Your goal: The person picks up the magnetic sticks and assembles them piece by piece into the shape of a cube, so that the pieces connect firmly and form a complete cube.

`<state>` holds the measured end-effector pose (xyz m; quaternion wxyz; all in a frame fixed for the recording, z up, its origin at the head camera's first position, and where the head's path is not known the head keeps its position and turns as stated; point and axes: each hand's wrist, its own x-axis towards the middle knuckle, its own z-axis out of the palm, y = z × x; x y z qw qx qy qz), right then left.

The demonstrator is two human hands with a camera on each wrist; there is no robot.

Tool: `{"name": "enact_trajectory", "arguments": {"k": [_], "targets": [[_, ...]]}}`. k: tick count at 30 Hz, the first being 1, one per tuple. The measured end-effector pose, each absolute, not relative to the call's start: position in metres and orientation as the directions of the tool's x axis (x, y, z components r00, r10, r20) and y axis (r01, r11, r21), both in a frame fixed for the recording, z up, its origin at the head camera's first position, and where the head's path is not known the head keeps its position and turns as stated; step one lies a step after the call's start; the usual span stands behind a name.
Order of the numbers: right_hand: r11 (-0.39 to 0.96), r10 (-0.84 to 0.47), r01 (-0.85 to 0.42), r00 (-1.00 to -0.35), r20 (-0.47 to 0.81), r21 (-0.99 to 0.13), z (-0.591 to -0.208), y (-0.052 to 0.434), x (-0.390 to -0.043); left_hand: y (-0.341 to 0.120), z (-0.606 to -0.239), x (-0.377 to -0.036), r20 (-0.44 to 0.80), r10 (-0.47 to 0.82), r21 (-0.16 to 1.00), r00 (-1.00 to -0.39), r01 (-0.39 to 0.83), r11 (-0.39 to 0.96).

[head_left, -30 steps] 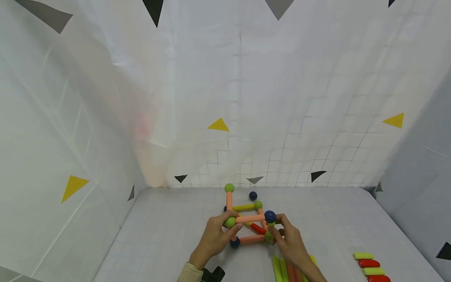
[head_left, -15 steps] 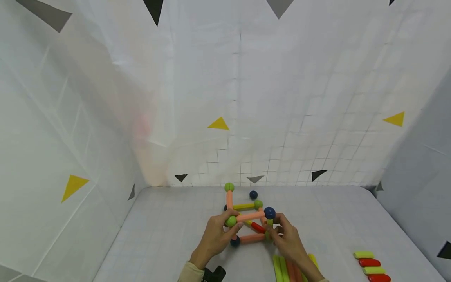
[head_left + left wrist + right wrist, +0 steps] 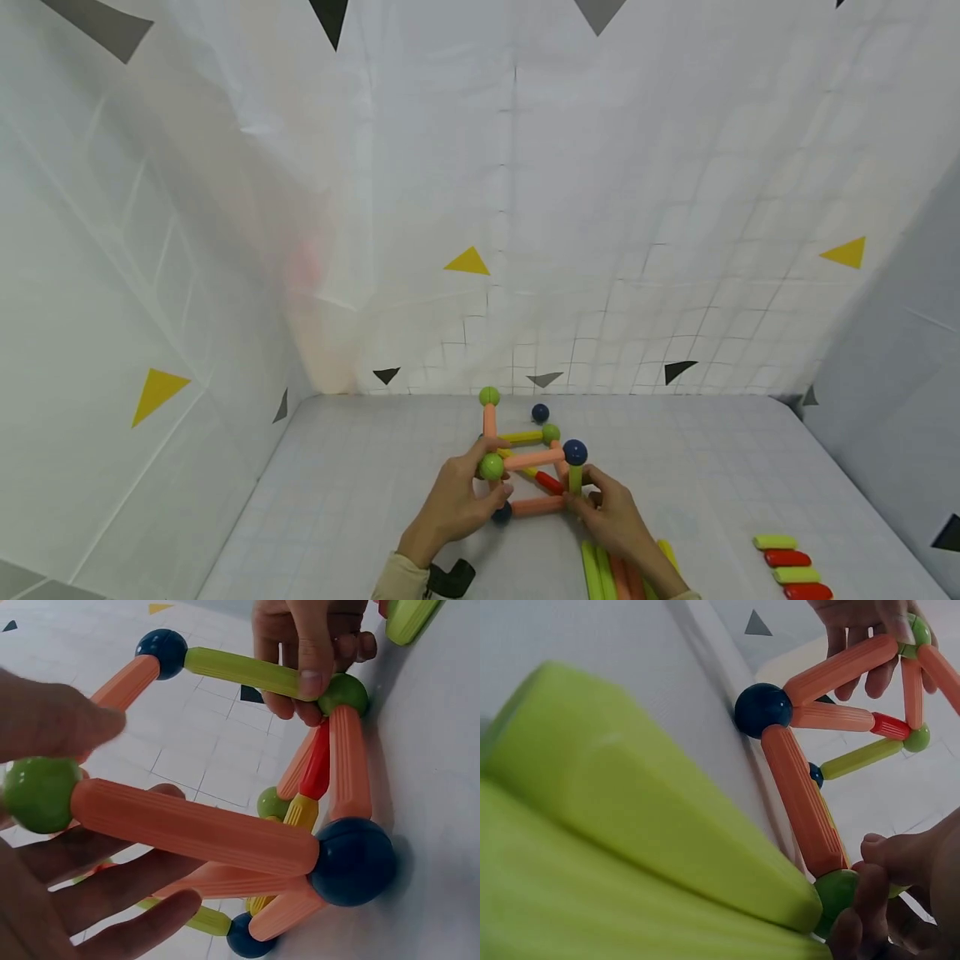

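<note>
Two hands on the frame, both mine. Nearest me, a row of green and orange sticks point(image 3: 611, 571) lies flat on the table point(image 3: 360, 500), just beside my right wrist. My right hand point(image 3: 611, 521) sits low at the frame's near right corner, fingers curled round the short green stick point(image 3: 574, 478) that stands upright there, thumb pressed near the green ball point(image 3: 343, 693) at its foot. A dark blue ball point(image 3: 575, 452) tops that stick. My left hand point(image 3: 453, 504) grips the near left corner, fingers wrapped about the green ball point(image 3: 491, 467), where an orange stick point(image 3: 534, 459) runs across to the blue ball. Below, another orange stick point(image 3: 537, 504) lies along the table to a blue ball point(image 3: 502, 513) under my left hand. A red stick point(image 3: 549, 482) slants inside the frame point(image 3: 525, 467), which stands mid-table. Behind, an orange stick rises to a green ball point(image 3: 489, 396). Beyond it, a loose blue ball point(image 3: 540, 412) rests alone. Far right, red and green blocks point(image 3: 787, 567) lie stacked in a line.
</note>
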<state>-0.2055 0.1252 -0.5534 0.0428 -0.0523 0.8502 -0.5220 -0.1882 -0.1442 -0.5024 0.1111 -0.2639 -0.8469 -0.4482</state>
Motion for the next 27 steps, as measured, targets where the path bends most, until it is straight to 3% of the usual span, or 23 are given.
{"name": "enact_trajectory", "arguments": {"k": [18,22,27], "targets": [[0.382,-0.172,0.072,-0.974,-0.148,-0.921,-0.556,0.134,-0.210,-0.142,-0.505,-0.189,0.413,0.390,0.705,-0.823,0.560,0.434],[0.466,-0.179,0.018,-0.977,-0.114,-0.884,-0.544,0.146,-0.210,-0.143,-0.505,-0.188,0.406,0.386,0.706,-0.828,0.553,0.443],[0.650,-0.185,-0.110,-0.983,-0.017,-0.752,-0.523,0.191,-0.213,-0.146,-0.502,-0.187,0.418,0.373,0.701,-0.828,0.555,0.448]]}}
